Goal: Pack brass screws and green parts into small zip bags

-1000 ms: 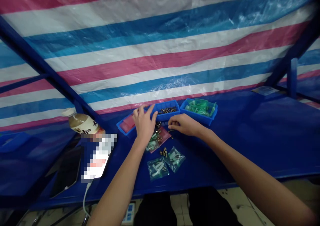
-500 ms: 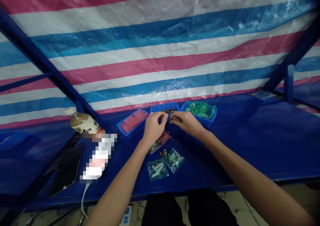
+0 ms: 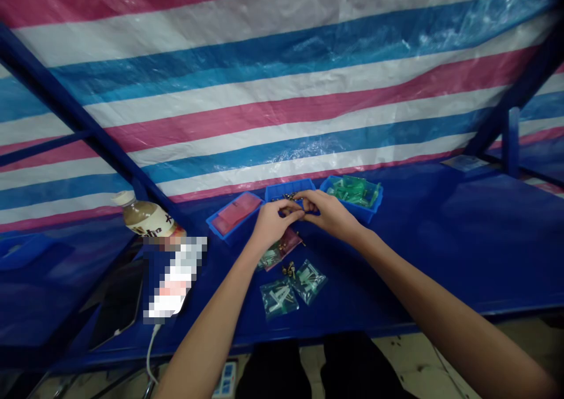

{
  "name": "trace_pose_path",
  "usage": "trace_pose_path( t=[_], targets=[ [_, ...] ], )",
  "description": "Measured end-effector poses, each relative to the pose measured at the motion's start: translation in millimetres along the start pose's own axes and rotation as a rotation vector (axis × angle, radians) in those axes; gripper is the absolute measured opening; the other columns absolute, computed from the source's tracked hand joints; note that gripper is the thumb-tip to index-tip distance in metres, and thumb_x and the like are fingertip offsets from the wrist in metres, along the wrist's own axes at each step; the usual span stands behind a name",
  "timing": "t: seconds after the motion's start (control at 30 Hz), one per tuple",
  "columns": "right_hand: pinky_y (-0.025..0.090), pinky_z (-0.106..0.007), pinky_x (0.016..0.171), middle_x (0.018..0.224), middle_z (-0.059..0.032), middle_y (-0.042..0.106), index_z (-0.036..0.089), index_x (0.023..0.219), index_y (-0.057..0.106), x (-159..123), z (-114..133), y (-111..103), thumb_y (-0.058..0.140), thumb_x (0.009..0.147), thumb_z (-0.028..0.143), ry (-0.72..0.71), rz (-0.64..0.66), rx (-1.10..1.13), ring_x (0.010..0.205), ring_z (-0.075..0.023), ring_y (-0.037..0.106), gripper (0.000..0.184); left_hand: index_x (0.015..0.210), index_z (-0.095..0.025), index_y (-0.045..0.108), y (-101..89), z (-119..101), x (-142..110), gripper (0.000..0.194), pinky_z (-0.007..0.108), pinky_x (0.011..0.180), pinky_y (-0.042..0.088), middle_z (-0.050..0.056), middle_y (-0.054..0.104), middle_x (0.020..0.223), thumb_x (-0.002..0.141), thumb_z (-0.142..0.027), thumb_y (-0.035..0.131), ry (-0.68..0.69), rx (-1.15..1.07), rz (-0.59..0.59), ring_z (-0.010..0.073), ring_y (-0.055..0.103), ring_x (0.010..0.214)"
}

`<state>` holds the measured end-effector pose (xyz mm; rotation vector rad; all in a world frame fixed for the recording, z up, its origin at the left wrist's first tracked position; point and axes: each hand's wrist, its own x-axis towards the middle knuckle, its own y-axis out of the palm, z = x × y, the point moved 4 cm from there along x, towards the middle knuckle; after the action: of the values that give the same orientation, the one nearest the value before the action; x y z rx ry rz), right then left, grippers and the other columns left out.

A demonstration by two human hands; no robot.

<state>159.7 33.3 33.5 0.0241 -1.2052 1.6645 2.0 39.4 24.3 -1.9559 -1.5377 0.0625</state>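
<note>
My left hand (image 3: 277,220) and my right hand (image 3: 325,211) meet fingertip to fingertip in front of the middle blue bin (image 3: 282,190). Both are closed in a pinch; whatever lies between the fingers is too small or hidden to name. Small dark metal parts show in that bin, partly behind my hands. Below my left hand lies a pink bag (image 3: 291,241) with brass-coloured pieces on it, beside a clear bag of greenish-white parts (image 3: 269,258). Nearer me are a few loose brass-coloured pieces (image 3: 289,269) and two clear bags, one left (image 3: 279,298) and one right (image 3: 309,280), holding white sticks.
A blue bin of pink bags (image 3: 235,214) stands at left, a blue bin of green bags (image 3: 355,192) at right. Further left are a drink bottle (image 3: 147,217), a blurred-out phone-like device (image 3: 176,281) with a cable, and a dark tablet (image 3: 117,305). Striped sheeting hangs behind.
My left hand has come down from over the left and middle bins, its spread fingers closing, and has joined my right hand. My right hand has stayed nearly in place.
</note>
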Motion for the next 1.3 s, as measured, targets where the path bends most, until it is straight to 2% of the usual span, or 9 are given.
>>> trace_pose_path(
  t=[0.17,0.33,0.43,0.67,0.77,0.87,1.0,1.17,1.3],
  targets=[
    [0.044,-0.028,0.072,0.086,-0.0030,0.060,0.019,0.118,0.055,0.2,-7.5,-3.3,0.067,0.081,0.017,0.109,-0.072,0.066,0.080,-0.0174,0.056,0.039,0.098,-0.017,0.070,-6.9,2.0,2.8,0.026,0.025,0.064,0.044,0.005,0.069,0.087,0.078,-0.035,0.071,-0.021,-0.164,-0.101,0.0151,0.061,0.074],
    [0.044,-0.026,0.064,0.083,-0.0022,0.063,0.019,0.100,0.062,1.0,-3.7,-3.0,0.068,0.081,0.023,0.155,-0.050,0.168,0.071,-0.0140,0.057,0.021,0.096,-0.018,0.069,-10.4,-2.3,1.7,0.027,0.022,0.053,0.038,0.002,0.066,0.080,0.075,-0.034,0.074,-0.015,-0.146,-0.144,0.0097,0.052,0.057],
    [0.043,-0.026,0.063,0.082,-0.0024,0.066,0.019,0.090,0.064,2.0,-0.5,-4.5,0.066,0.084,0.027,0.167,-0.033,0.169,0.070,-0.0136,0.058,0.010,0.096,-0.019,0.069,-12.0,-3.3,1.7,0.025,0.022,0.052,0.039,0.003,0.067,0.084,0.076,-0.034,0.073,-0.010,-0.139,-0.157,0.0095,0.052,0.057],
    [0.040,-0.025,0.066,0.084,-0.0036,0.069,0.018,0.088,0.065,2.6,7.5,-7.5,0.050,0.095,0.029,0.136,-0.045,0.114,0.072,-0.0143,0.059,0.020,0.095,-0.018,0.068,-11.4,-4.7,2.9,0.025,0.023,0.059,0.044,0.004,0.069,0.086,0.078,-0.036,0.072,0.022,-0.127,-0.156,0.0152,0.061,0.073],
    [0.039,-0.025,0.063,0.081,-0.0031,0.068,0.017,0.095,0.064,1.6,5.9,-7.3,0.051,0.094,0.029,0.156,-0.060,0.085,0.069,-0.0141,0.058,0.017,0.093,-0.019,0.070,-11.4,-5.2,1.4,0.023,0.026,0.065,0.046,0.004,0.071,0.089,0.084,-0.040,0.066,0.032,-0.027,-0.168,0.0175,0.063,0.079],
    [0.039,-0.027,0.064,0.079,-0.0037,0.066,0.017,0.100,0.062,0.3,4.1,-5.0,0.052,0.094,0.027,0.136,-0.033,-0.024,0.070,-0.0161,0.057,0.016,0.089,-0.020,0.071,-18.7,-2.6,-0.8,0.025,0.030,0.073,0.046,0.004,0.071,0.085,0.089,-0.042,0.059,0.044,0.174,-0.271,0.0191,0.062,0.080],
    [0.041,-0.030,0.070,0.086,-0.0062,0.067,0.019,0.102,0.062,-2.0,2.1,2.8,0.051,0.095,0.026,0.085,0.038,-0.137,0.078,-0.0187,0.059,0.015,0.103,-0.023,0.070,-29.2,5.1,-2.2,0.019,0.035,0.084,0.045,0.004,0.070,0.086,0.089,-0.032,0.059,0.095,0.441,-0.392,0.0227,0.058,0.088],
    [0.044,-0.032,0.081,0.096,-0.0076,0.068,0.019,0.099,0.064,-5.0,-1.6,17.6,0.049,0.096,0.025,0.034,0.163,-0.167,0.090,-0.0204,0.061,0.017,0.131,-0.025,0.056,-29.2,8.1,-2.6,0.040,0.040,0.092,0.043,0.006,0.067,0.110,0.092,-0.019,0.051,0.117,0.514,-0.381,0.0249,0.054,0.098],
    [0.044,-0.033,0.086,0.100,-0.0076,0.066,0.021,0.105,0.066,-7.3,0.3,26.7,0.049,0.095,0.018,-0.047,0.291,-0.122,0.095,-0.0197,0.060,0.020,0.131,-0.024,0.056,-27.4,-2.1,-5.3,0.039,0.042,0.097,0.040,0.007,0.065,0.113,0.095,-0.020,0.043,0.130,0.548,-0.417,0.0259,0.052,0.104]
  ],
)
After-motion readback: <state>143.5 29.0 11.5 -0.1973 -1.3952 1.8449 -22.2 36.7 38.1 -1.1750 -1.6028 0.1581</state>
